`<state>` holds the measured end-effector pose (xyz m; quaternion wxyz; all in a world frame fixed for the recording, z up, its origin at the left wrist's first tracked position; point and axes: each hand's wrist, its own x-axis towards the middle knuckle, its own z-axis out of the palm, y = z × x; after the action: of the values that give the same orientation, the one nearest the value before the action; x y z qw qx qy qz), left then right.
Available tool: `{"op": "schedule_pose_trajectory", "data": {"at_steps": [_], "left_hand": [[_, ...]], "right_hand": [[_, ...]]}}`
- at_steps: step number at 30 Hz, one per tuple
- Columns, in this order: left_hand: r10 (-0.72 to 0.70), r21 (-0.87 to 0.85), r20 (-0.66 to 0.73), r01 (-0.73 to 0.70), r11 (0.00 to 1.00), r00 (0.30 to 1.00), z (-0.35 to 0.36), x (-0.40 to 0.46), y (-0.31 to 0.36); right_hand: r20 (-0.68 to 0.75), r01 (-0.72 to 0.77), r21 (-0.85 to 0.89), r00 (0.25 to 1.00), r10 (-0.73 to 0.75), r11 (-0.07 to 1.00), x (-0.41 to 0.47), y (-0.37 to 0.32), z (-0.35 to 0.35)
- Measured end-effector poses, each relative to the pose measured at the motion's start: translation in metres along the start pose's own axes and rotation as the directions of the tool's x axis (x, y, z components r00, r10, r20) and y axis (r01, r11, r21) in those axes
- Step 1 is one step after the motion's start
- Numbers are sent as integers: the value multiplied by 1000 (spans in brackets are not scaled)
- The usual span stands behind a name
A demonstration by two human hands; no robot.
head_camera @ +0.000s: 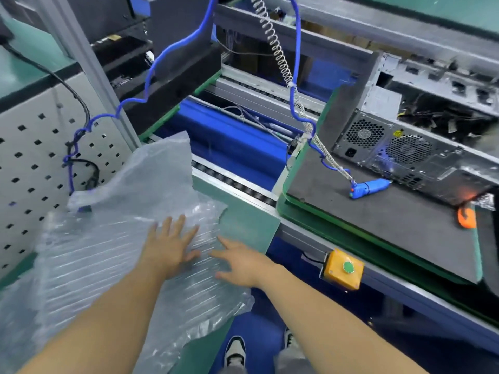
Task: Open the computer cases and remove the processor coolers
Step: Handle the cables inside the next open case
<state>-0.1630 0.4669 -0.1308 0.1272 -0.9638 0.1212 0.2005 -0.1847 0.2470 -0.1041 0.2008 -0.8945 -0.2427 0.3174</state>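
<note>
A grey computer case (421,147) lies on its side on a dark foam pad (378,220) at the right, its side open and tangled cables showing inside. A blue electric screwdriver (371,187) lies on the pad beside the case, hung from a coiled cord. My left hand (170,245) rests flat, fingers spread, on a sheet of clear bubble wrap (113,238) on the green bench. My right hand (240,261) lies just to its right, fingers spread on the wrap's edge. Neither hand grips anything. No processor cooler is visible.
A yellow box with a green button (344,268) sits on the bench's front rail. An orange tool (466,217) lies at the pad's right edge. A perforated metal panel (35,163) stands at the left. A conveyor track (235,182) runs behind the bench. A blue cable (172,58) hangs overhead.
</note>
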Motion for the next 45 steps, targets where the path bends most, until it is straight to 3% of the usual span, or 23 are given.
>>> {"op": "schedule_pose_trajectory", "data": {"at_steps": [2,5,7,10,12,15,18,24,28,31,35,38,42,45], "left_hand": [[-86,-35,74,88,995,994,22,1,-17],[-115,-26,30,115,993,993,19,2,-29],[-51,-50,-139,44,998,989,-1,5,-26],[151,57,-338,-140,988,929,-42,14,-1],[283,92,-323,-268,959,903,-69,24,30],[331,-20,-293,-352,936,897,-106,43,86],[419,-18,-351,-453,891,837,-140,59,141],[656,129,-473,-690,712,589,-223,77,280],[617,132,-610,-704,698,497,-281,93,343],[545,94,-664,-666,740,512,-333,123,381],[338,-85,-710,-551,830,618,-390,179,403],[236,-148,-703,-462,875,671,-412,219,404],[264,-95,-577,-385,918,773,-397,256,385],[257,-155,-569,-409,899,781,-391,277,372]], "right_hand": [[60,13,-67,998,-9,998,5,-4,5],[69,-9,-40,998,12,999,12,-5,7],[32,-35,4,999,35,999,12,-5,0],[-95,-81,73,992,88,994,7,-3,-20],[-166,-129,35,977,132,991,-1,4,-41],[-280,-242,-57,935,217,969,-27,27,-76],[-408,-353,-71,864,296,933,-72,64,-105],[-647,-567,38,614,453,823,-189,158,-150],[-758,-610,126,450,473,782,-242,210,-185],[-824,-622,168,337,456,765,-274,264,-222],[-888,-597,217,209,410,772,-290,332,-281],[-857,-691,273,141,496,669,-283,372,-317],[-603,-727,419,225,765,544,-260,410,-329],[-541,-756,426,228,810,497,-245,431,-335]]}}
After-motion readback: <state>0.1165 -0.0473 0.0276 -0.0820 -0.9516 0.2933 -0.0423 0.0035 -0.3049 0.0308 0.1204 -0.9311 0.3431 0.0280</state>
